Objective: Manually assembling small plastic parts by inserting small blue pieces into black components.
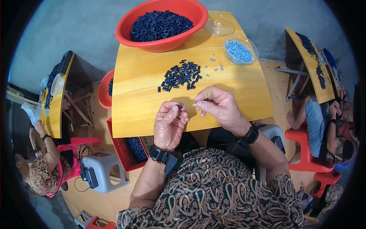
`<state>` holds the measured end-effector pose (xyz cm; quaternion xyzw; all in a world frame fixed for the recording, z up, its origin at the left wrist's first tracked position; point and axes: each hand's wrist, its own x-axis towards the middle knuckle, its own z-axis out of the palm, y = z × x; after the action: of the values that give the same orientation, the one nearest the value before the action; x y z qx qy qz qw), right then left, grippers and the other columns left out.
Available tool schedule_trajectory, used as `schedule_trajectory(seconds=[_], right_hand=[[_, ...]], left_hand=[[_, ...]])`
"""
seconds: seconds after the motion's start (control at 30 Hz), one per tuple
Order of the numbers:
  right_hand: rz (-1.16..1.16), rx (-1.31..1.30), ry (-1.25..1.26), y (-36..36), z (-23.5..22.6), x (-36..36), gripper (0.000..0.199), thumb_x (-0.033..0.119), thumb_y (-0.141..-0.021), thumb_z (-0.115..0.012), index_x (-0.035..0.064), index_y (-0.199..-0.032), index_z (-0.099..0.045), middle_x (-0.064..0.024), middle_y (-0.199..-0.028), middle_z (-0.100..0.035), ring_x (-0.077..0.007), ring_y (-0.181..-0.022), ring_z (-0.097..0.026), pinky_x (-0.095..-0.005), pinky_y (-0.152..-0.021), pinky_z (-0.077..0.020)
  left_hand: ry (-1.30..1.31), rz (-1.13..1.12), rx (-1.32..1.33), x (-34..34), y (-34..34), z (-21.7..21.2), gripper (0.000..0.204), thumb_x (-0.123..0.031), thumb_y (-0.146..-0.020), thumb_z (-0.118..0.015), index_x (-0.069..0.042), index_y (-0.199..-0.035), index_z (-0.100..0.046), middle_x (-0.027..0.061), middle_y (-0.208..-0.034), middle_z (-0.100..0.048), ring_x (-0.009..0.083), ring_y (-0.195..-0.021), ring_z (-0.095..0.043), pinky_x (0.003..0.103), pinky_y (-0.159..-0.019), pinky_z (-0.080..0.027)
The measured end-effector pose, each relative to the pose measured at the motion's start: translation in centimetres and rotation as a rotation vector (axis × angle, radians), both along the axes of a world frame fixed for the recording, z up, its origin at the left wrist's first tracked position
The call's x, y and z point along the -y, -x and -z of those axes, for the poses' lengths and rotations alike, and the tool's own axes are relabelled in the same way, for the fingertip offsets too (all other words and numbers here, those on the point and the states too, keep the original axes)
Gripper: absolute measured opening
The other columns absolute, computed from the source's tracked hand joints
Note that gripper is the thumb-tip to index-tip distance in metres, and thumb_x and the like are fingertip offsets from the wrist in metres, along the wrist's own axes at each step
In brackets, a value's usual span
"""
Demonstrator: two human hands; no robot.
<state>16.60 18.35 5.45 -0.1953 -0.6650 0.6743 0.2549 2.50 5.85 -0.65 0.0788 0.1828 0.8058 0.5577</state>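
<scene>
My left hand [169, 126] is closed, with a small dark cylindrical piece [180, 107] pinched between thumb and forefinger. Facing it, slightly higher over the yellow table [133, 99], my right hand [223, 108] is pinched shut. What sits at its fingertips is too small to name. The two hands are close but apart. Beyond them lies a loose pile of similar dark pieces [181, 76]. A few tiny silvery pieces [216, 70] are scattered to its right, and many more fill a clear round tub [255, 47].
A large red basin [160, 46] heaped with dark pieces stands at the table's far left. A clear round container [219, 26] is beside it. Below the table's left edge is a red crate [120, 150]. Other people work at tables on both sides, near stools [103, 171].
</scene>
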Motion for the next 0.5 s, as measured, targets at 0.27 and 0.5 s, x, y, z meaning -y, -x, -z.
schedule_trajectory(seconds=[0.27, 0.5], right_hand=[[0.013, -0.049, 0.005, 1.4, 0.3, 1.2, 0.012, 0.005, -0.092, -0.066, 0.001, -0.104, -0.067, -0.0009, -0.091, -0.067, -0.0056, -0.077, -0.061, -0.0217, -0.064, -0.0528], [-0.015, -0.122, 0.109, 1.9, 0.6, 1.8, 0.012, 0.0, -0.093, -0.063, -0.0015, -0.105, -0.067, -0.0043, -0.086, -0.069, -0.0071, -0.074, -0.064, -0.0218, -0.067, -0.0541]], left_hand=[[-0.1, 0.036, 0.078, -0.3, 0.1, 0.3, 0.011, -0.012, -0.096, -0.061, -0.004, -0.104, -0.059, 0.0085, -0.094, -0.062, 0.0163, -0.08, -0.058, 0.031, -0.074, -0.049], [-0.067, 0.045, 0.119, -0.5, -0.4, -0.5, 0.008, 0.0, -0.094, -0.059, -0.003, -0.101, -0.061, 0.0139, -0.091, -0.069, 0.0203, -0.078, -0.069, 0.032, -0.07, -0.059]])
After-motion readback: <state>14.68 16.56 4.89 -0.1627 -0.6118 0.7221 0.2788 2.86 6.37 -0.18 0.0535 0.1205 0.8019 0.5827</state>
